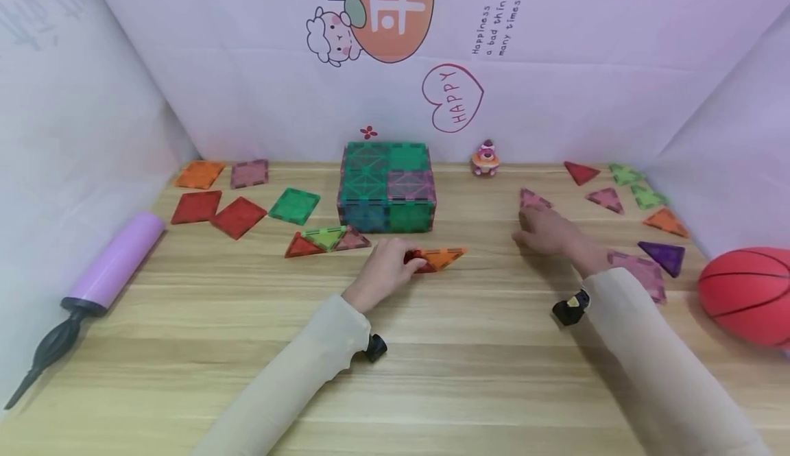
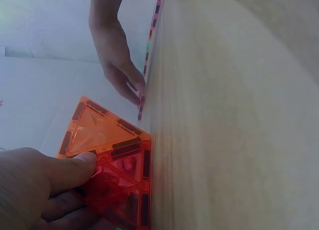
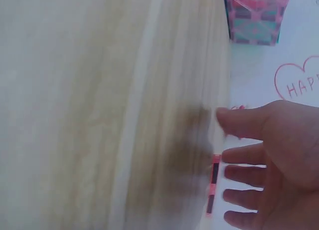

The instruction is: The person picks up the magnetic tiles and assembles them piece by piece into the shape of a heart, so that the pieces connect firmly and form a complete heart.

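The left hand (image 1: pixel 384 267) pinches a red tile (image 2: pixel 119 197) beside an orange triangle (image 2: pixel 102 130). The right hand (image 1: pixel 546 230), thumb and fingers apart, is at a pink triangle (image 1: pixel 534 198)

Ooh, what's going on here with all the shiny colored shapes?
A person is handling see-through tiles on a table. The left-hand grip holds an orange triangle with red tile against it. The right-hand grip is right by a pink triangle, fingers apart; I can't tell if they touch it. A mostly green tile box stands at the back, and loose tiles lie out to both sides.
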Motion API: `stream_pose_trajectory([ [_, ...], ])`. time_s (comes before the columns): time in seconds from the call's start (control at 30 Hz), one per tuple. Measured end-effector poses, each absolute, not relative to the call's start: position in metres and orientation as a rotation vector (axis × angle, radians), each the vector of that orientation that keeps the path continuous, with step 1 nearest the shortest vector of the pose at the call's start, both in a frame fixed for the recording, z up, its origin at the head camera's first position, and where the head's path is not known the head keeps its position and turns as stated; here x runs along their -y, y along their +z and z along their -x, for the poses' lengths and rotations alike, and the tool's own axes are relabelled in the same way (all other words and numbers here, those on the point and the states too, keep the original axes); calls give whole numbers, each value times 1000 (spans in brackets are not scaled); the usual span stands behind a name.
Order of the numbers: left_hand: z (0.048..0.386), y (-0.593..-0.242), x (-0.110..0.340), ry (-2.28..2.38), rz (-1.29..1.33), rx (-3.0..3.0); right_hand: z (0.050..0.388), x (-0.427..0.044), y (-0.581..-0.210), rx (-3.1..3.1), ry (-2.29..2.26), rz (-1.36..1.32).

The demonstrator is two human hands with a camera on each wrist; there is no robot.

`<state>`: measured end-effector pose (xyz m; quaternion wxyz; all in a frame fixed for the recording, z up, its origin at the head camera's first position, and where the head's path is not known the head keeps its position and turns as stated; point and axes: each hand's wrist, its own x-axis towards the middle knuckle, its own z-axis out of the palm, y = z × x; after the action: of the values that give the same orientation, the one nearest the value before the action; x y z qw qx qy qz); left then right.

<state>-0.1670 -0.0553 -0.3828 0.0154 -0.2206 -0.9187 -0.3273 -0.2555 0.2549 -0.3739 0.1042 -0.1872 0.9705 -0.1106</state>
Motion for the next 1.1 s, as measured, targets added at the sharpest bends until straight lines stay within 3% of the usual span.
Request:
stream_pose_trajectory([
  [0.3,166,-385,52,-1019,691,2870,282,-272,-383,-2955,-640,203],
  [0.5,167,-385,52,-1027,692,2854,287,-271,-381,-2943,-766,230],
  [1.1,168,-383,57,-1036,685,2853,201,-197,-377,-2753,-1062,632],
])
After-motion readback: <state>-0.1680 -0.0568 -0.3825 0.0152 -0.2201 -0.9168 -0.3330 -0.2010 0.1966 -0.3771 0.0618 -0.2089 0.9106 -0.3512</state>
